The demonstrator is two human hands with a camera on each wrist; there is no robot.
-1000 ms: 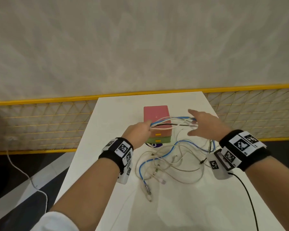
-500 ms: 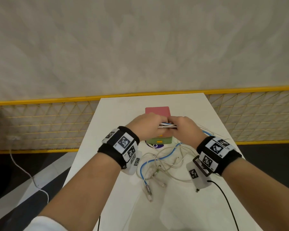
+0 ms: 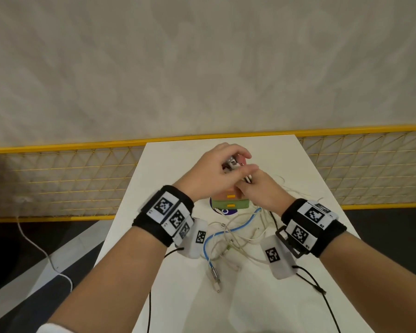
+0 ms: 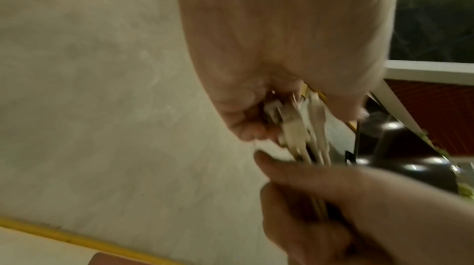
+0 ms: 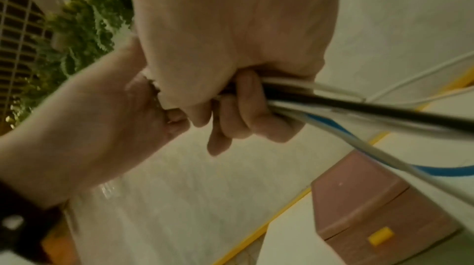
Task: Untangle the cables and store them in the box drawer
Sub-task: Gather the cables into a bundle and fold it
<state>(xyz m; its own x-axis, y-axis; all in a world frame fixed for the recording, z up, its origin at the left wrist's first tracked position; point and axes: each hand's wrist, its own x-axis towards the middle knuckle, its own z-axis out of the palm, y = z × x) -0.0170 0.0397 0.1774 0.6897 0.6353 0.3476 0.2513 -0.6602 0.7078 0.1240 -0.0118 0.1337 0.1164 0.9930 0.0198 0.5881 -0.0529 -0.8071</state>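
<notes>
Both hands are raised above the small drawer box (image 3: 231,203), which has a pink top and a green drawer with yellow handles. My left hand (image 3: 222,168) pinches a cluster of white cable plugs (image 4: 295,127). My right hand (image 3: 255,186) grips the bundle of cables (image 5: 333,101), white, black and blue, in a fist just below the plugs. The rest of the cable tangle (image 3: 235,234), with a blue cable (image 3: 216,236) among white ones, trails down onto the white table (image 3: 178,296) in front of the box. The pink box (image 5: 384,198) also shows in the right wrist view.
The table is narrow; its left edge drops to a dark floor where a white cord (image 3: 41,251) lies. A yellow mesh railing (image 3: 70,179) runs behind the table. Black sensor leads (image 3: 322,292) hang from both wrists over the near table.
My hands came together over the box, then rose with the cable ends. The left hand now pinches the plugs and the right fist holds the bundle below them.
</notes>
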